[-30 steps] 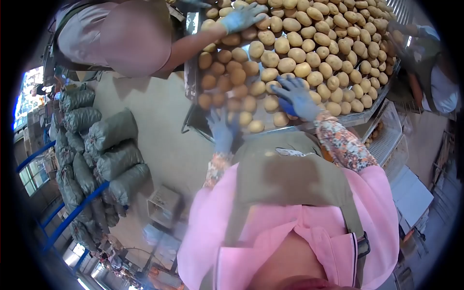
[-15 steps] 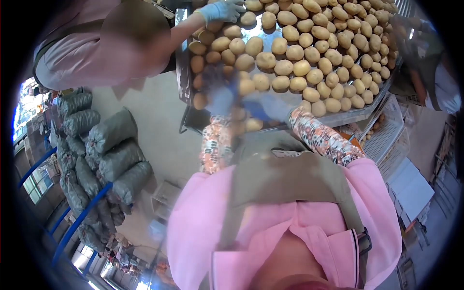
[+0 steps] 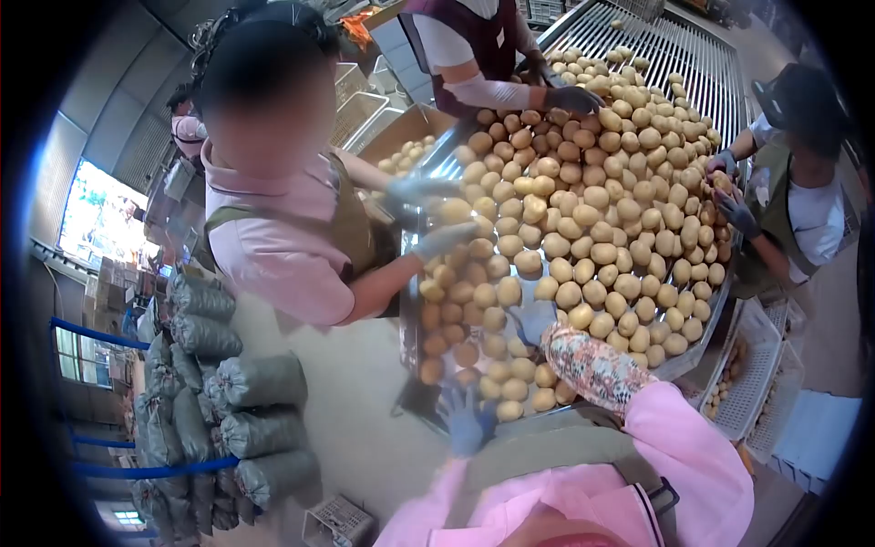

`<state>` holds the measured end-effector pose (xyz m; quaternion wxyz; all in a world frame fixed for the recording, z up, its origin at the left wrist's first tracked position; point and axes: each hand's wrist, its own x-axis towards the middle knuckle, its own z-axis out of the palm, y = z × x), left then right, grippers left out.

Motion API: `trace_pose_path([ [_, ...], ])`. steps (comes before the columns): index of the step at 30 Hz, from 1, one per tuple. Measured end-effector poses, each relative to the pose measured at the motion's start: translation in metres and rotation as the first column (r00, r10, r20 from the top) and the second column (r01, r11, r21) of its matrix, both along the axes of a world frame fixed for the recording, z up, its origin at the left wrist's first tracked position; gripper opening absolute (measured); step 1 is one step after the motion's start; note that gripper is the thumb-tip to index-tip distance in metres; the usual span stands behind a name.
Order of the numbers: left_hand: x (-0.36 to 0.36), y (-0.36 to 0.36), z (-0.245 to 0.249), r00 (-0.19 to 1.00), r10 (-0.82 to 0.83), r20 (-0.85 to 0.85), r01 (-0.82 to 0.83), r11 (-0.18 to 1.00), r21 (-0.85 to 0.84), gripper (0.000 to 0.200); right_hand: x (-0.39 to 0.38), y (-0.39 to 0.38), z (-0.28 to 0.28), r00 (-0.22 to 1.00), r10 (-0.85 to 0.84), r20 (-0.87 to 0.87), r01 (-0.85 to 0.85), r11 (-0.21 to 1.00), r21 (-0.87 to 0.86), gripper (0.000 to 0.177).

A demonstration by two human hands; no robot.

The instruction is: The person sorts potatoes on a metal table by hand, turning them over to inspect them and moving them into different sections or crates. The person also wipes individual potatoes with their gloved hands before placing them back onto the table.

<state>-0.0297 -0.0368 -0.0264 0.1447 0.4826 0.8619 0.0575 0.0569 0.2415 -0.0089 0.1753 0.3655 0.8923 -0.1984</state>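
Many potatoes (image 3: 597, 253) lie spread over a metal sorting table (image 3: 679, 363). My left hand (image 3: 465, 419), in a grey-blue glove, is at the near edge of the table beside the closest potatoes. Its fingers are spread and it holds nothing. My right hand (image 3: 531, 321), gloved too and reaching out of a floral sleeve (image 3: 597, 366), rests low among the potatoes. Its fingers look stretched out on the metal, though they are slightly blurred and partly hidden. Potatoes surround it on several sides.
A co-worker (image 3: 283, 228) at the left handles potatoes with gloved hands. Others stand at the far side (image 3: 474, 64) and at the right (image 3: 802, 182). Metal rollers (image 3: 702, 64) run behind the heap. Filled sacks (image 3: 264, 381) are stacked at the left; white crates (image 3: 743, 365) stand at the right.
The view has tilted up, showing more of the table and co-workers. My left hand has drawn back from over the potatoes to the near edge. My right hand now lies among potatoes.
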Motion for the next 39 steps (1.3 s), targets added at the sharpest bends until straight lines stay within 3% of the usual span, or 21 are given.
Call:
trace_pose_path([
  [1,0.005,-0.007,0.001,0.998,0.043,0.039,-0.041,0.998,-0.05,0.073,0.008,0.0,0.0,0.999,-0.045,-0.026,0.04,0.987,-0.157,0.048],
  [3,0.003,-0.006,-0.008,0.988,0.107,0.112,-0.107,0.994,0.002,0.067,0.018,-0.007,-0.002,0.985,-0.095,-0.146,0.086,0.994,-0.064,0.052],
  [5,-0.002,0.001,-0.024,0.992,0.1,0.075,-0.122,0.904,0.409,0.062,0.017,-0.012,0.004,0.993,-0.057,-0.105,0.053,0.998,-0.037,0.056],
  [7,-0.009,0.022,-0.027,0.995,0.05,0.082,-0.08,0.904,0.42,0.061,0.02,-0.02,0.019,0.993,-0.059,-0.104,0.067,0.995,0.078,0.057],
  [10,-0.012,0.068,-0.005,0.994,-0.038,0.107,-0.012,0.901,0.434,0.059,0.035,-0.024,0.016,0.99,-0.029,-0.141,0.019,0.997,-0.071,0.056],
  [12,-0.001,0.095,0.022,0.909,-0.013,0.416,-0.109,0.957,0.268,0.06,0.044,-0.03,-0.006,0.889,-0.045,-0.455,0.053,0.999,0.003,0.055],
  [13,0.001,0.093,0.021,0.856,-0.031,0.516,-0.093,0.973,0.213,0.063,0.045,-0.031,-0.019,0.889,-0.047,-0.456,0.057,0.998,0.006,0.055],
  [14,0.003,0.092,0.02,0.792,-0.034,0.61,-0.076,0.985,0.154,0.066,0.046,-0.027,-0.035,0.798,-0.36,-0.483,0.125,0.883,-0.452,0.054],
  [15,0.005,0.09,0.019,0.722,-0.024,0.692,-0.055,0.994,0.091,0.07,0.052,-0.023,-0.036,0.732,-0.295,-0.614,0.067,0.928,-0.366,0.049],
  [16,0.014,0.079,0.013,0.918,-0.18,0.355,0.182,0.983,0.026,0.074,0.058,-0.02,-0.037,0.653,-0.208,-0.728,0.022,0.966,-0.257,0.043],
  [17,0.02,0.07,0.01,0.93,-0.367,-0.019,0.362,0.923,-0.13,0.079,0.064,-0.016,-0.038,0.569,-0.109,-0.815,-0.002,0.991,-0.134,0.039],
  [18,0.022,0.067,0.01,0.929,-0.371,-0.014,0.366,0.922,-0.126,0.079,0.061,0.001,-0.022,0.343,-0.706,-0.62,0.119,0.687,-0.717,0.035],
  [19,0.024,0.062,0.01,0.938,-0.346,0.016,0.346,0.935,-0.084,0.075,0.055,0.01,-0.011,0.209,-0.762,-0.613,0.183,0.647,-0.741,0.036],
  [21,0.028,0.049,0.009,0.953,-0.292,0.085,0.295,0.955,-0.015,0.069,0.048,0.026,0.019,0.167,-0.527,-0.833,0.365,0.818,-0.444,0.039],
  [22,0.029,0.043,0.0,0.942,-0.334,-0.015,0.334,0.942,-0.009,0.069,0.048,0.031,0.034,0.19,-0.374,-0.908,0.436,0.86,-0.263,0.041],
  [26,0.027,0.022,-0.009,0.952,-0.305,0.034,0.306,0.937,-0.166,0.066,0.062,0.035,0.082,0.218,-0.05,-0.975,0.532,0.843,0.076,0.052],
  [28,0.025,0.013,-0.009,0.953,-0.301,0.012,0.296,0.943,0.155,0.069,0.069,0.019,0.094,0.199,0.003,-0.98,0.521,0.847,0.109,0.058],
  [31,0.021,0.009,-0.019,0.957,-0.276,0.091,0.256,0.948,0.187,0.07,0.076,-0.002,0.106,0.017,0.054,-0.998,0.404,0.913,0.056,0.064],
  [32,0.019,0.009,-0.006,0.95,-0.312,-0.02,0.312,0.941,0.127,0.062,0.08,-0.006,0.11,-0.036,0.067,-0.997,0.371,0.927,0.049,0.065],
  [35,0.01,0.037,0.036,0.945,-0.295,0.142,0.25,0.929,0.272,0.062,0.093,-0.034,0.118,0.034,0.1,-0.994,0.476,0.873,0.104,0.071],
  [39,0.03,0.102,0.124,0.747,-0.46,0.48,-0.028,0.699,0.714,0.061,0.101,-0.07,0.117,-0.189,-0.258,-0.947,0.248,0.921,-0.301,0.068],
])
